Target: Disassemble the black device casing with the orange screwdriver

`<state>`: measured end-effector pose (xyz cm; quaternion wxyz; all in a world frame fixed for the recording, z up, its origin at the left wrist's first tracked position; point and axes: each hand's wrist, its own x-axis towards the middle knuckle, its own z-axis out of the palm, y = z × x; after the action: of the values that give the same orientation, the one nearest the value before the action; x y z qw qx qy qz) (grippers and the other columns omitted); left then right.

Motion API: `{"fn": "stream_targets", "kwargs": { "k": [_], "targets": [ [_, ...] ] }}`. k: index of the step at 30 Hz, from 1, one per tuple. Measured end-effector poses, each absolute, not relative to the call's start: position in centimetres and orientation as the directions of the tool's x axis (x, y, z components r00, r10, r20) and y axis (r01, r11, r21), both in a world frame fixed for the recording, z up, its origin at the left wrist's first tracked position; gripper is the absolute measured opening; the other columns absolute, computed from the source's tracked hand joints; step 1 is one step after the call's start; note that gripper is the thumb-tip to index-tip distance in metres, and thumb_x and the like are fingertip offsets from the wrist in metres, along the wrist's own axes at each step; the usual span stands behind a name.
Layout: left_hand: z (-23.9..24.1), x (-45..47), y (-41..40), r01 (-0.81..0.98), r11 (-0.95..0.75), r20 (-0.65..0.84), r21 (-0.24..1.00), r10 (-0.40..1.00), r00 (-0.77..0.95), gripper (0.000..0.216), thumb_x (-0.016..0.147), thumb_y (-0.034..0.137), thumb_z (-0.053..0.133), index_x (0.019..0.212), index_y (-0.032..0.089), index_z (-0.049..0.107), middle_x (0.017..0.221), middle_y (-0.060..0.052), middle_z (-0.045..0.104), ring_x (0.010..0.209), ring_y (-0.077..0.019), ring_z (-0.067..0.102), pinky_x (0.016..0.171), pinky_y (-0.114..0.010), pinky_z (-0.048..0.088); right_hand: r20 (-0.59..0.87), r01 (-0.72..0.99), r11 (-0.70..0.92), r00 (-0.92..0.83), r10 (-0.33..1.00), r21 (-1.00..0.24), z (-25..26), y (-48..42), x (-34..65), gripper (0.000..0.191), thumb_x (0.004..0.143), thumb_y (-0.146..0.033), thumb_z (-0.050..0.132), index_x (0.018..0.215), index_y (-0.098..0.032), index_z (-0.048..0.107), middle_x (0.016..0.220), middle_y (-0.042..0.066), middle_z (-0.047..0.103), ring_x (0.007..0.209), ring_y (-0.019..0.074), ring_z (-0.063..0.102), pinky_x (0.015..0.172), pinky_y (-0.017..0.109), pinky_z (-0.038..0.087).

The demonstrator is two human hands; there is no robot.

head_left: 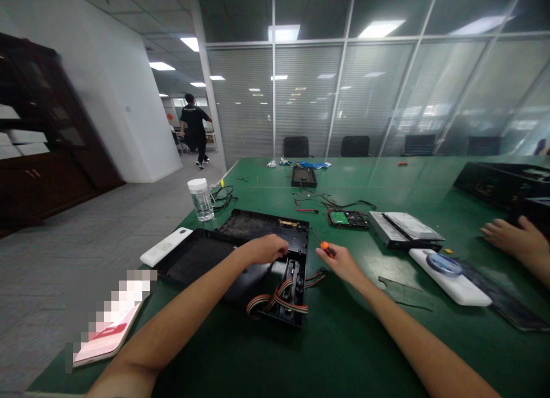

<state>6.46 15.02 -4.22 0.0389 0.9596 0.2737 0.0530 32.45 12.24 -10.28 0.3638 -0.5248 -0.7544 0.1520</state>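
Note:
An open black metal device case [258,280] lies in front of me, with another black panel [253,221] along its far side. My left hand [272,249] hangs over the case's right part, fingers curled; what they hold, if anything, is hidden. Just right of the case, my right hand [344,263] grips an orange-and-black screwdriver [326,249], its thin shaft pointing away and up to the left. Striped multicoloured wires [277,299] loop over a black bracket [293,280] at the case's near right corner.
Left stand a clear water bottle [201,200], a white power bank [165,247] and a phone [112,329]. Right are a green circuit board [344,217], silver drive [404,229] and white device [449,276]. Another person's hand [518,240] reaches in; someone walks away [195,126].

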Motion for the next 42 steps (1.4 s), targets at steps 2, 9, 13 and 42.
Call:
{"fn": "stream_targets", "kwargs": {
  "k": [2,9,13,42],
  "targets": [
    [-4.6,7.7,14.7,0.483,-0.863,0.105,0.149,0.499,0.86,0.017,0.079,0.011,0.051,0.092,0.017,0.06,0.085,-0.002,0.063,0.079,-0.0132,0.056,0.074,-0.02,0.04,0.396,0.678,0.416,-0.196,0.897,-0.606,-10.2,12.2,32.6,0.039,0.081,-0.05,0.042,0.067,-0.016,0.054,0.057,-0.002,0.046,0.054,0.0111,0.041,0.05,0.022,0.031],
    [-7.1,8.9,14.1,0.595,-0.794,0.221,0.121,0.606,0.764,0.015,0.081,0.016,0.05,0.081,0.014,0.065,0.081,-0.006,0.066,0.078,-0.0171,0.059,0.074,-0.025,0.042,0.447,0.692,0.465,-0.226,0.866,-0.552,-9.9,12.0,32.6,0.034,0.082,-0.044,0.042,0.062,-0.018,0.05,0.056,-0.002,0.047,0.054,0.0113,0.042,0.052,0.022,0.031],
    [-7.8,9.3,13.5,0.626,-0.772,0.251,0.109,0.631,0.734,0.018,0.084,0.017,0.046,0.083,0.015,0.063,0.082,-0.007,0.065,0.079,-0.0182,0.059,0.073,-0.026,0.043,0.479,0.704,0.482,-0.227,0.848,-0.521,-9.7,11.8,32.6,0.032,0.083,-0.041,0.043,0.061,-0.018,0.048,0.055,-0.002,0.046,0.053,0.0112,0.041,0.053,0.022,0.03],
    [-7.5,8.6,14.0,0.575,-0.789,0.199,0.216,0.612,0.765,0.011,0.079,0.014,0.052,0.082,0.015,0.062,0.081,-0.003,0.064,0.076,-0.0142,0.057,0.073,-0.021,0.04,0.329,0.339,0.375,-0.187,0.926,-0.863,-9.3,13.0,33.9,0.033,0.082,-0.041,0.045,0.107,-0.02,0.039,0.069,-0.004,0.047,0.053,0.01,0.047,0.05,0.023,0.04]
  ]
}}
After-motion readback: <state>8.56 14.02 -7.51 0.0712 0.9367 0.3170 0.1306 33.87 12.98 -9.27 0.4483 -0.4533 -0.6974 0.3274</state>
